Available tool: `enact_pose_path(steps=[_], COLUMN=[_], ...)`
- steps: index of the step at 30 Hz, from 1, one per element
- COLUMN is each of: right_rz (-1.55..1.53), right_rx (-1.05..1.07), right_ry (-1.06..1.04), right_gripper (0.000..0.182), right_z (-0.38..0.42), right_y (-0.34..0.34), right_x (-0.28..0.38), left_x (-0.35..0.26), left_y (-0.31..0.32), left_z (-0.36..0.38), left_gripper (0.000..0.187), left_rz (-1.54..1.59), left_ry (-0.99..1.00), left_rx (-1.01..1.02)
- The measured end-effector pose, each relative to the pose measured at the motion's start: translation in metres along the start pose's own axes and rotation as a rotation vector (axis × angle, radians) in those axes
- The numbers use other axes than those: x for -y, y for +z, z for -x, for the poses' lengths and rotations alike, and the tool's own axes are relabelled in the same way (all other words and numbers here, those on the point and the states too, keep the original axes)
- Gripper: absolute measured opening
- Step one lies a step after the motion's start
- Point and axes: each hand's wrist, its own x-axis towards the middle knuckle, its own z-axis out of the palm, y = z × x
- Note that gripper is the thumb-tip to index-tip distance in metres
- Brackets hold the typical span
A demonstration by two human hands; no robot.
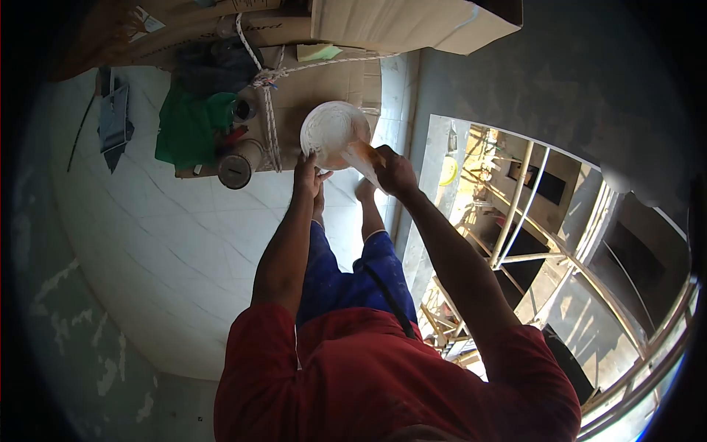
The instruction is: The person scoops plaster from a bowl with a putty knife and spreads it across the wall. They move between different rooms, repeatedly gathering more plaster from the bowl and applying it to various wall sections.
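Note:
A round white tub with pale, smeared material inside is in front of me, over the cardboard. My left hand is at the tub's near left edge, its fingers closed on the rim. In my right hand is a wide-bladed scraper, which reaches over the tub's right side. The blade's far end overlaps the tub's opening; whether it touches the material I cannot tell.
Left of the tub are a lidded can, a green cloth and a knotted rope. A large cardboard box stands beyond. To the right, a window opening shows scaffolding poles.

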Motion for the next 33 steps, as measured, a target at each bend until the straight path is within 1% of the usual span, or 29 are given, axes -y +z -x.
enact_pose_path(steps=[1, 2, 3, 5, 6, 7, 9, 15, 18, 22, 24, 27, 31, 33], right_rz=[0.017, 0.047, 0.037, 0.125, 0.1, 0.092, 0.112, 0.151, 0.055, 0.053, 0.037, 0.019, -0.076, -0.109], right_rx=[0.003, -0.035, -0.033, 0.026, 0.003, 0.008, -0.007, 0.055, 0.055, 0.069, 0.123, 0.158, 0.126, 0.076], right_ry=[-0.04, -0.162, -0.162, -0.148, -0.135, -0.129, -0.127, -0.075, -0.061, -0.036, -0.064, -0.107, -0.144, -0.254], right_gripper=[0.029, 0.026, 0.026, 0.025, 0.025, 0.025, 0.024, 0.027, 0.028, 0.028, 0.031, 0.033, 0.034, 0.033], right_z=[-0.006, -0.012, -0.016, -0.021, -0.019, -0.017, -0.015, -0.008, -0.007, -0.002, -0.007, -0.01, -0.017, -0.023], right_y=[0.008, 0.025, 0.032, 0.044, 0.043, 0.042, 0.041, 0.034, 0.039, 0.033, 0.034, 0.043, 0.051, 0.055], right_x=[0.005, -0.003, 0.0, 0.004, 0.012, 0.016, 0.02, 0.028, 0.024, 0.029, 0.028, 0.018, 0.003, -0.01], left_x=[-0.002, -0.003, -0.004, -0.006, -0.006, -0.006, -0.005, -0.006, -0.007, -0.006, -0.006, -0.008, -0.011, -0.015], left_y=[0.001, 0.001, 0.002, 0.003, 0.002, 0.0, -0.001, -0.001, 0.0, 0.004, 0.005, 0.005, 0.01, 0.011], left_z=[0.003, 0.007, 0.011, 0.018, 0.02, 0.023, 0.025, 0.03, 0.033, 0.037, 0.038, 0.04, 0.045, 0.048], left_gripper=[0.053, 0.055, 0.055, 0.056, 0.059, 0.059, 0.06, 0.064, 0.063, 0.058, 0.054, 0.05, 0.051, 0.052], left_rz=[-0.033, -0.006, -0.013, 0.006, 0.018, 0.011, 0.085, -0.004, -0.022, -0.012, 0.032, 0.021, -0.014, -0.015], left_ry=[0.006, -0.012, -0.011, 0.061, 0.087, 0.082, 0.079, 0.122, 0.11, 0.111, 0.079, 0.065, 0.091, 0.09], left_rx=[0.054, 0.07, 0.063, 0.13, 0.142, 0.134, 0.229, 0.269, 0.308, 0.341, 0.384, 0.371, 0.357, 0.365])
